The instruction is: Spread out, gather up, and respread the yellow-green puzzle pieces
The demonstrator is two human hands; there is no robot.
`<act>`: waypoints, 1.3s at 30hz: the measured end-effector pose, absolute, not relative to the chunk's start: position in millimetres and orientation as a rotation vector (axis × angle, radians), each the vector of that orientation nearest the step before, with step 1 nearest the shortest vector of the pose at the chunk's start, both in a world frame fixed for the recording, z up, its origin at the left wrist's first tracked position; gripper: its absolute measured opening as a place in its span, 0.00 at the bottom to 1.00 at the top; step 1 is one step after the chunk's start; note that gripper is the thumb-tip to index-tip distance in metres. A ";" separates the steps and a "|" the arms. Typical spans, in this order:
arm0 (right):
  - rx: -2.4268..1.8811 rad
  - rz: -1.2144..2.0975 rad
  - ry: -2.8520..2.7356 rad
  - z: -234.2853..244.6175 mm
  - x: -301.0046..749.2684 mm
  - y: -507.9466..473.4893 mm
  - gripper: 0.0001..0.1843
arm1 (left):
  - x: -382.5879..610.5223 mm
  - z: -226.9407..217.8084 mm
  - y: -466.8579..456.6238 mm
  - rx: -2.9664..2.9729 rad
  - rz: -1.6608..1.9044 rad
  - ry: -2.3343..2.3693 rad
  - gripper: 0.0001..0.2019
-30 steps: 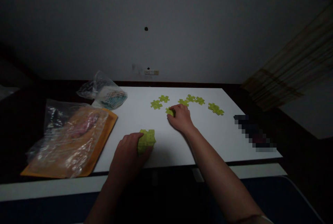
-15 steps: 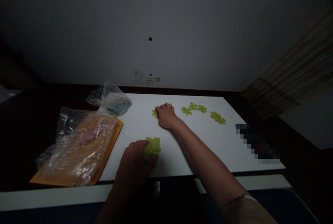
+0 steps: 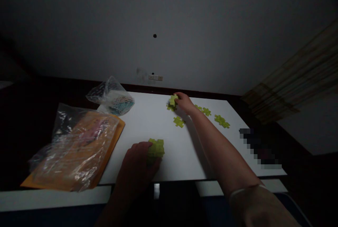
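Note:
On a white board (image 3: 148, 125) lie yellow-green puzzle pieces. My left hand (image 3: 137, 165) is closed around a joined block of pieces (image 3: 156, 147) near the board's front edge. My right hand (image 3: 185, 102) reaches to the far edge and pinches a single puzzle piece (image 3: 173, 100), lifted a little above another piece. One loose piece (image 3: 179, 121) lies just below that hand. More loose pieces (image 3: 221, 120) lie to the right of my right arm.
A clear plastic bag on an orange envelope (image 3: 76, 147) lies at the left. A smaller clear bag (image 3: 112, 96) with coloured contents sits at the board's far left corner. A dark blurred object (image 3: 260, 149) lies at the right edge.
My right hand moved from the left group of pieces to the far edge and picked up a piece. One piece now lies uncovered below it. My left hand stayed put.

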State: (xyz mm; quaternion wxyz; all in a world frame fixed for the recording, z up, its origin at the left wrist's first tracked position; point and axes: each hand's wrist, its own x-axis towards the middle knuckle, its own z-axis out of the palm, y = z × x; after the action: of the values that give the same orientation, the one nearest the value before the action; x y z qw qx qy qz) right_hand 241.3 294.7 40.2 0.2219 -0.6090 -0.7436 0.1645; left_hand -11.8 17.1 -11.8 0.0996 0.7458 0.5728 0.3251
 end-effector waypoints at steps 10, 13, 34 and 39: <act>-1.736 0.648 -2.381 32.4 225.2 282.2 0.29 | -10.5 -9.9 17.2 2.208 0.935 1.696 0.18; -1.699 0.717 -2.385 39.0 224.9 272.6 0.35 | -11.5 -10.4 17.7 2.226 0.933 1.689 0.18; -1.786 0.151 -2.396 12.6 260.3 141.0 0.22 | -14.6 -10.8 25.3 2.224 0.812 1.774 0.23; -1.750 0.021 -2.424 8.6 243.8 124.9 0.24 | -16.3 -13.7 26.1 2.206 0.805 1.781 0.26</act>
State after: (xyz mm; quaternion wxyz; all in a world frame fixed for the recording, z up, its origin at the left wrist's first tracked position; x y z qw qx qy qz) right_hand 243.8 124.9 8.6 0.0759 -0.5837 -0.8084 0.0070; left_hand -16.3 26.1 -13.7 0.0969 0.7450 0.6014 0.2718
